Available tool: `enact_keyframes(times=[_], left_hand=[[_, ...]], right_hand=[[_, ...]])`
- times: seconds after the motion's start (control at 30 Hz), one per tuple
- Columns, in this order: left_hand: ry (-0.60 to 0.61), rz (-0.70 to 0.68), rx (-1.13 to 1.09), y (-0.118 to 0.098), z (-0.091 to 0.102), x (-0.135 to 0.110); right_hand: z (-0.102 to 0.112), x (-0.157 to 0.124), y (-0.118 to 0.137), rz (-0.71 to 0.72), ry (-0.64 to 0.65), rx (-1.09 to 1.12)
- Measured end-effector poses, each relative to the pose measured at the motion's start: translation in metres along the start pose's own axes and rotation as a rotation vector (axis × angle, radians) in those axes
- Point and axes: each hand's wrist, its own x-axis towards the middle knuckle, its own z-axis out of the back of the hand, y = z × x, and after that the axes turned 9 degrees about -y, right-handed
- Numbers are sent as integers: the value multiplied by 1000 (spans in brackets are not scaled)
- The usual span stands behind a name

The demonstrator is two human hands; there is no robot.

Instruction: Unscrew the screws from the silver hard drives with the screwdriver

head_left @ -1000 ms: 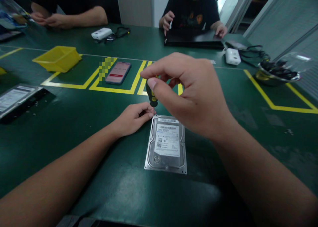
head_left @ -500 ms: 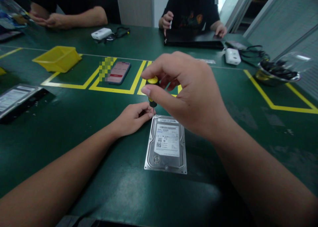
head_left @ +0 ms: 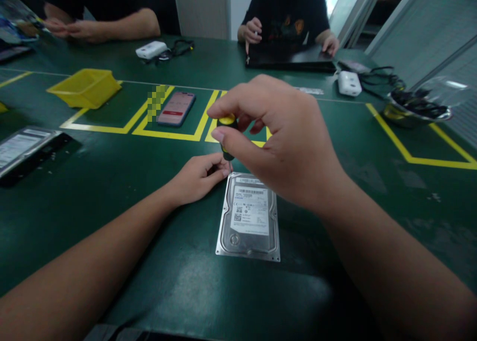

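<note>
A silver hard drive (head_left: pixel 249 212) with a white printed label lies flat on the green table in front of me. My right hand (head_left: pixel 276 137) pinches the black and yellow handle of a small screwdriver (head_left: pixel 228 154) between thumb and index finger. The screwdriver stands nearly upright, its thin shaft down at the drive's far left corner; the tip's exact contact is too small to tell. At that same corner, my left hand (head_left: pixel 203 177) is closed, thumb and curled fingers against the drive's edge beside the shaft. Part of the drive's far right side is hidden by my right hand.
Another hard drive (head_left: pixel 22 147) lies at the left. Beyond are a yellow bin (head_left: pixel 87 90), a phone (head_left: pixel 177 108) and yellow tape outlines. A bowl of dark parts (head_left: pixel 417 110) and a white adapter (head_left: pixel 349 84) with cables stand right. Two people sit opposite, one holding a black laptop (head_left: pixel 290 57).
My right index finger and thumb have shifted slightly on the screwdriver's handle. My left hand and the hard drive keep their places; the view has moved a touch.
</note>
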Motion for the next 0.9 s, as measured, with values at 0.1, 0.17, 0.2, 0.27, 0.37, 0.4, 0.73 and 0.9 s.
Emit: enact_keyframes(times=[0.1, 0.17, 0.2, 0.27, 0.37, 0.4, 0.73, 0.9], left_hand=[[3, -15, 1, 2, 0, 0], [12, -17, 6, 3, 1, 0], [15, -17, 8, 3, 1, 0], [19, -17, 11, 4, 1, 0], [25, -20, 11, 4, 1, 0], [28, -21, 12, 4, 1, 0], [-16, -18, 56, -1, 0, 0], [0, -15, 32, 1, 0, 0]], right_hand=[[0, 1, -1, 5, 14, 4], [0, 1, -2, 3, 21, 14], [0, 1, -2, -1, 24, 20], [0, 1, -2, -9, 28, 32], [1, 0, -2, -13, 34, 35], [1, 0, -1, -12, 35, 33], [0, -1, 2, -30, 68, 35], [0, -1, 3, -41, 90, 38]])
